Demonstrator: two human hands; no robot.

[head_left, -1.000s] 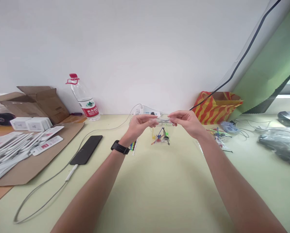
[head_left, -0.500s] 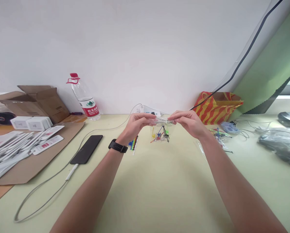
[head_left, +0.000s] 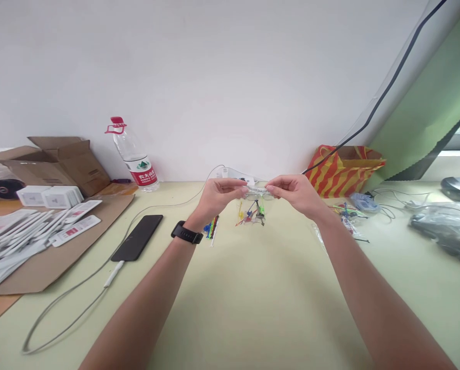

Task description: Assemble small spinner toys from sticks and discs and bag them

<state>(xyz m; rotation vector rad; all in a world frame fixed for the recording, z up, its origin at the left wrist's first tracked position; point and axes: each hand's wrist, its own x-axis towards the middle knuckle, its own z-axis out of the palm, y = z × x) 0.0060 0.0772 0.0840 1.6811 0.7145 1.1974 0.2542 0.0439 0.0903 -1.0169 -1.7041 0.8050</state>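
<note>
Between my hands hangs a small clear plastic bag with colourful thin pieces inside, in yellow, blue, red, green and dark tones. My left hand pinches the bag's top edge at its left corner. At the right corner, my right hand pinches the same edge between thumb and fingers. The bag is held above the table, in front of the wall. Beside my left wrist lies a small row of coloured strips. More coloured pieces in clear plastic lie past my right wrist.
At the left are a black phone on a cable, a large water bottle, an open cardboard box and a pile of white tags. A red-and-yellow striped bag and a plastic-wrapped dark item stand at the right.
Both hands keep their pinch on the bag's top edge. My fingers have shifted slightly along it, and the top edge now looks straighter and flatter.
</note>
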